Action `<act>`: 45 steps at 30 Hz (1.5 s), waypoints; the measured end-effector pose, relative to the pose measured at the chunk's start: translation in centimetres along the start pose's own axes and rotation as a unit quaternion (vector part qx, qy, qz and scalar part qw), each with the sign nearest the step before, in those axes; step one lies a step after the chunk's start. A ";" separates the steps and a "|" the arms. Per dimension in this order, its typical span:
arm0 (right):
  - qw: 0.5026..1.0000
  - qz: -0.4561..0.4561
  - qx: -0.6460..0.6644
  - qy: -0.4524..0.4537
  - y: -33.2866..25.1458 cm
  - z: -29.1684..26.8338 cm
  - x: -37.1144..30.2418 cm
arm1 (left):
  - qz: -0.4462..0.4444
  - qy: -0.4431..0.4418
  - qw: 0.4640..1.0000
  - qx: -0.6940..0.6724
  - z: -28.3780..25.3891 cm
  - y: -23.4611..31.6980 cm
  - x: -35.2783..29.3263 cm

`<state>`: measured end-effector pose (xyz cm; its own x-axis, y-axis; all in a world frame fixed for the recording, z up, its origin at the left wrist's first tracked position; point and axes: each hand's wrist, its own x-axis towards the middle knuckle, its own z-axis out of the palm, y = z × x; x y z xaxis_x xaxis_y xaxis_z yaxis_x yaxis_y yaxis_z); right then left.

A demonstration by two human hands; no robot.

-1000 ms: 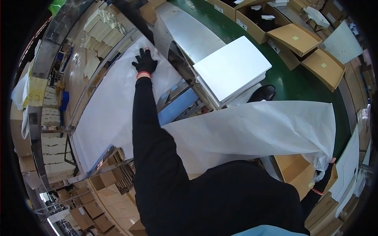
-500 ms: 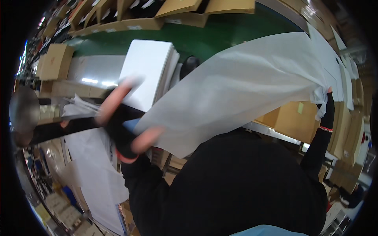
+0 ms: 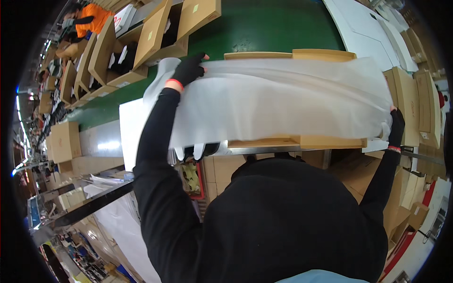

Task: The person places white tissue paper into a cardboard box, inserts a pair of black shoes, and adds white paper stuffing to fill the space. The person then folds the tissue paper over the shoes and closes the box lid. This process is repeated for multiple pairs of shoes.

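Observation:
A long, translucent white wrapping sheet stretches between my hands, over an open cardboard box. Flaps of the box show along the sheet's far and near sides; its inside is hidden. My left hand, in a black fingerless glove, is closed on the sheet near its far left edge. At the right end, my right hand, gloved the same way, grips a bunched part of the sheet. White paper lies left of my left forearm, partly covered. Dark objects with white tips poke out below the sheet's near left edge.
Open cartons with dark contents stand in a row at the far left. A person in orange is beyond them. Flat white boards lean at the far right, near folded cartons. A closed carton sits on the left.
My left hand has moved away from me and now grips the sheet, which has been spread flat over the open box. My right hand keeps hold of its end. The view has turned.

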<state>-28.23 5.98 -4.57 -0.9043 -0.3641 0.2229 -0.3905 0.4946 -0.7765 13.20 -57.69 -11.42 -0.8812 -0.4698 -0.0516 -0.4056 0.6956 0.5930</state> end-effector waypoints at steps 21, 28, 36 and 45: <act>0.853 -0.470 -0.224 -0.036 -11.4 13.0 5.5 | -0.015 0.156 0.986 0.052 22.1 14.4 -5.3; 0.857 -0.331 -0.396 -0.002 -1.6 15.4 17.5 | -0.109 0.067 0.988 -0.088 20.3 16.2 -5.4; 0.790 -0.540 -0.086 -0.279 -15.7 33.2 3.9 | -0.059 0.127 0.979 -0.146 20.7 16.4 -5.5; 0.716 -0.552 -0.235 -0.358 -13.0 31.3 2.9 | -0.074 0.198 0.968 -0.133 20.1 15.0 -6.4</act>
<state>-20.38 -26.21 -12.30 0.2536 -0.9655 0.0585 -0.9659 -0.2561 -0.0387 7.90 -33.32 -18.38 -0.6343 -0.7621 0.1296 -0.3971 0.4651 0.7912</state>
